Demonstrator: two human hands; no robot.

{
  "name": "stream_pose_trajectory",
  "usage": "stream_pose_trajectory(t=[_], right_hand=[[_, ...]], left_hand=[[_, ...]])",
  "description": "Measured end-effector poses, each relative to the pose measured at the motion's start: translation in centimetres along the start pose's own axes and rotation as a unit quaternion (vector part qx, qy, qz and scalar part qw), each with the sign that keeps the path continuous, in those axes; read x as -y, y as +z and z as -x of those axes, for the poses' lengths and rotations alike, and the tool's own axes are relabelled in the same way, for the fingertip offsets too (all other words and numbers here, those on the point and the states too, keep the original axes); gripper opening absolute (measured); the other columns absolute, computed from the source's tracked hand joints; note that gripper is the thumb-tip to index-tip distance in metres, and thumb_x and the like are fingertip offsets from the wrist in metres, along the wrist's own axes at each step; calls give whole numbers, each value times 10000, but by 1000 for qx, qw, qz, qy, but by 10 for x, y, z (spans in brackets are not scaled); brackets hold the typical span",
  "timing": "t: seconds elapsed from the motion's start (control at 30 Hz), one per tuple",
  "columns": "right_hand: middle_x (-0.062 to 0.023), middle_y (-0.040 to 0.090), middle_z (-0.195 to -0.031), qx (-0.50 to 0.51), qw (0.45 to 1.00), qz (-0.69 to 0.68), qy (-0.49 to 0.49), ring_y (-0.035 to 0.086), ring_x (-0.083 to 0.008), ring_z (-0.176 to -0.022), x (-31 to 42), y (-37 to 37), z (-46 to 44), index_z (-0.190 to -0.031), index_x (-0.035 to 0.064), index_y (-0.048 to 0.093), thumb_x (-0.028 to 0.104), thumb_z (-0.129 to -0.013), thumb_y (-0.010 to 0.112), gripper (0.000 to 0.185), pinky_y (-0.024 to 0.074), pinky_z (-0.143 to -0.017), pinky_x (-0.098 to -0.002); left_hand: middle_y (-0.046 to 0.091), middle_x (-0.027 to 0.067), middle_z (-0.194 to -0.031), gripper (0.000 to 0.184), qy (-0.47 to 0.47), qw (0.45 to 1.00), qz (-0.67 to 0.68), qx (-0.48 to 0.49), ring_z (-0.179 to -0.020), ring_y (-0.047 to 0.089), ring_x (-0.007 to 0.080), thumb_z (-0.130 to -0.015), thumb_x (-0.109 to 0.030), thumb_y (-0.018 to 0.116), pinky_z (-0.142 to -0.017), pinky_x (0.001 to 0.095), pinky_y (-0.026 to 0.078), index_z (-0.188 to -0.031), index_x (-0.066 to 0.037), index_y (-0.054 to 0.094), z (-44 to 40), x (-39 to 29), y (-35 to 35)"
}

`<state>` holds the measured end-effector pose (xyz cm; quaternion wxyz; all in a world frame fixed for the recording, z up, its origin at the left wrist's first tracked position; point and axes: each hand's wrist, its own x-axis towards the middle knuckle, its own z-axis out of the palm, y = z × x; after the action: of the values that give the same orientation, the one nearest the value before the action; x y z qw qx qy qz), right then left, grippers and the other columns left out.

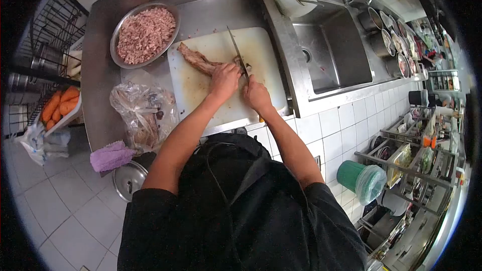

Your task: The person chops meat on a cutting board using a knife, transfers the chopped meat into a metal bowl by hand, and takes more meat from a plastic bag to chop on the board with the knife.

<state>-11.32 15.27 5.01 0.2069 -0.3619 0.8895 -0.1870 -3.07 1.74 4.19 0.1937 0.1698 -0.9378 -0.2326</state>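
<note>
A long strip of meat [197, 61] lies slantwise on the white cutting board [201, 105]. Over its right end my left hand [225, 81] is closed, fingers pressed down on the meat. My right hand [257, 94] is wrapped round the handle of a long knife [235, 44], whose blade points away from me and crosses the board beside my left fingertips. A small dark scrap lies close to the blade; its kind is unclear. Part of the meat is hidden under my left hand.
A metal bowl of diced meat [146, 35] stands at the back left. Nearer lies a clear plastic bag [143, 105] with meat inside, and a purple towel [113, 156] at the counter's edge. On the right is a sink [341, 50]; a green bin [354, 175] stands below.
</note>
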Motion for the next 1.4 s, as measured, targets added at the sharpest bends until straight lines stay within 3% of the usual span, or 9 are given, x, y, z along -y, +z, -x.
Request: stream_pose_trajectory(t=[0.17, 0.47, 0.9, 1.0, 1.1, 1.2, 1.3, 1.4], right_hand=[[-342, 659, -816, -23, 1000, -13, -9, 653, -533, -797, -1, -5, 10, -1049, -30, 487, 202, -949, 510, 253, 515, -777, -607], [-323, 670, -810, 52, 997, 11, 52, 664, -515, -786, 2, -38, 103, -1089, 4, 440, 206, -980, 479, 233, 520, -746, -605], [-329, 679, -892, 18, 1000, -15, 3, 670, -518, -858, -1, -5, -8, -1085, -31, 505, 212, -940, 515, 283, 526, -811, -582], [-327, 681, -926, -18, 998, -25, -57, 670, -514, -871, -12, 1, -35, -1089, -27, 526, 225, -936, 520, 294, 530, -816, -573], [-311, 684, -873, 18, 998, -52, -29, 674, -507, -842, -16, -21, -41, -1083, -28, 537, 209, -931, 526, 282, 537, -810, -565], [-292, 684, -806, -15, 997, -74, -35, 680, -487, -734, -18, -43, -24, -1048, -35, 549, 192, -940, 528, 252, 555, -747, -538], [-250, 677, -724, -7, 992, -124, -33, 689, -409, -607, -17, -68, 5, -1016, -40, 542, 190, -957, 542, 237, 562, -613, -495], [-179, 645, -671, 74, 957, -273, 70, 653, -280, -485, -13, -88, 35, -991, -35, 532, 210, -972, 558, 247, 518, -468, -410]], left_hand=[[681, 174, -1114, 240, -9, 1000, 16, 10, -1086, 610, 358, -864, -114, 676, -975, 459, 475, -1054, 30, 703, 0, 1, -3], [672, 182, -1116, 246, -11, 1000, 15, 8, -1079, 605, 375, -847, -90, 684, -973, 455, 478, -1057, 37, 698, 1, -2, -2], [680, 182, -1114, 247, -11, 999, 41, -13, -1111, 604, 364, -837, -68, 692, -993, 452, 473, -1063, 31, 691, 5, 3, 2], [679, 175, -1127, 252, -2, 998, 55, -22, -1110, 604, 366, -836, -59, 694, -990, 450, 476, -1075, 20, 684, 10, 3, -3], [677, 172, -1127, 258, 12, 997, 78, 1, -1109, 605, 367, -829, -56, 703, -979, 445, 482, -1075, 18, 676, 19, 9, -13], [672, 162, -1135, 263, 5, 995, 94, 29, -1108, 607, 364, -827, -71, 718, -968, 436, 489, -1070, 19, 672, 29, 11, -23], [669, 155, -1135, 279, 8, 993, 101, 54, -1121, 607, 348, -822, -85, 731, -974, 428, 486, -1079, 7, 674, 34, 10, -35], [665, 147, -1156, 301, -48, 984, 155, 73, -1152, 601, 332, -819, -115, 739, -991, 417, 482, -1092, -4, 681, 24, 14, -38]])
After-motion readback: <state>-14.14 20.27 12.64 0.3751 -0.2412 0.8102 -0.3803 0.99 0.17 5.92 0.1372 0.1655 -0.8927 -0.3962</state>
